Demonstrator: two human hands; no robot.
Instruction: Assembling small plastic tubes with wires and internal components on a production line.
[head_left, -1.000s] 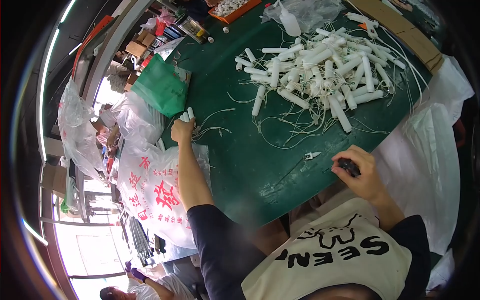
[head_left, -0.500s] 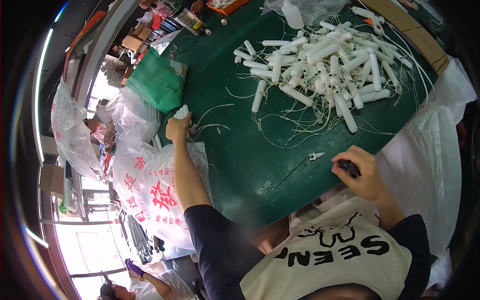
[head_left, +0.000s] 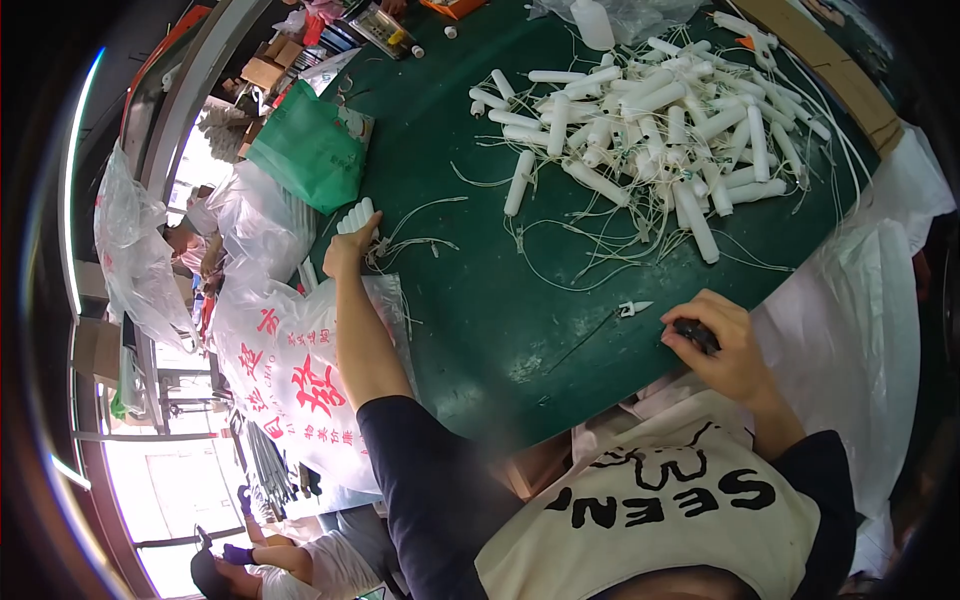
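Observation:
My left hand (head_left: 350, 247) reaches far out at the left of the green table, closed round several white wired tubes (head_left: 356, 216) that lie side by side. The thin cables of those tubes trail right over the tabletop. Near the front edge, my right hand (head_left: 722, 350) is closed round a small black object (head_left: 698, 334), mostly hidden by the fingers. Left of that hand lies a small white pointed piece (head_left: 634, 308) beside a thin dark line on the table. A large tangled pile of white tubes with thin wires (head_left: 650, 130) covers the far right.
A green bag (head_left: 312, 150) stands just beyond my left hand. Under my left forearm spreads a white plastic bag with red print (head_left: 290, 370). A white bottle (head_left: 592, 25) and a glue gun (head_left: 745, 32) lie beyond the pile. Another person (head_left: 300, 565) is at the lower left.
The whole view has shifted slightly. My left hand has turned a little on the white tubes, its thumb now stretched along them. My right hand keeps its hold on the black object.

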